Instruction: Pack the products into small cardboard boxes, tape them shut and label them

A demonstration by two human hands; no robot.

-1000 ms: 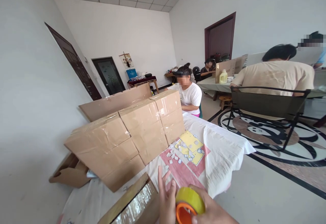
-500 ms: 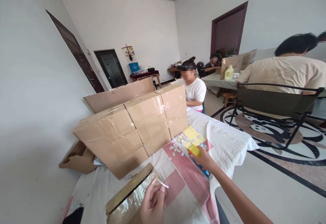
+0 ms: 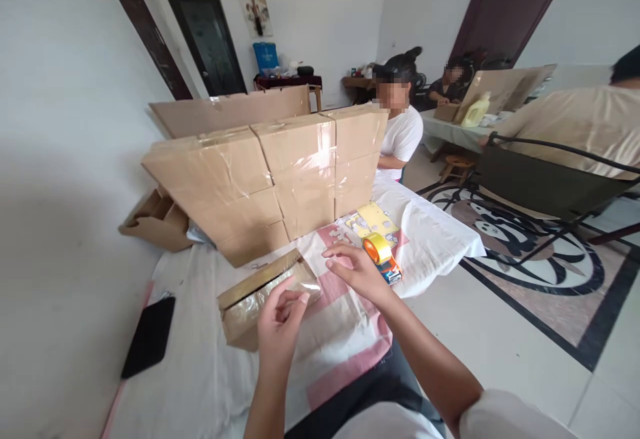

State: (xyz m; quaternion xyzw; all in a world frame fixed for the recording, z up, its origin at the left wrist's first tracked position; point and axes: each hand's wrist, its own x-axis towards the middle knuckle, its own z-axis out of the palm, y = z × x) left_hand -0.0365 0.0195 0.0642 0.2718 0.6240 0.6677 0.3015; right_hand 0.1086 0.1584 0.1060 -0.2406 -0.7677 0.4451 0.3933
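Note:
My left hand (image 3: 281, 316) pinches a short strip of clear tape (image 3: 309, 287) between thumb and finger. Just behind it lies a small brown cardboard box (image 3: 239, 322), its top glossy with tape and a dark gap along one edge. My right hand (image 3: 355, 272) hovers to the right of the strip, thumb and fingers apart, with nothing in it. Beyond that hand, a tape dispenser (image 3: 393, 270) with a yellow roll (image 3: 379, 247) rests on the tablecloth (image 3: 350, 322).
Stacked, taped cardboard boxes (image 3: 305, 186) form a wall across the table. Small pale pieces lie around a yellow sheet (image 3: 376, 216). A black flat object (image 3: 149, 337) is at the left edge. Across the table sits a person in white (image 3: 406, 134); a chair (image 3: 540, 182) stands right.
My right hand has let go of the tape dispenser and moved left toward my left hand. The left hand still holds the tape strip. The view has tilted downward.

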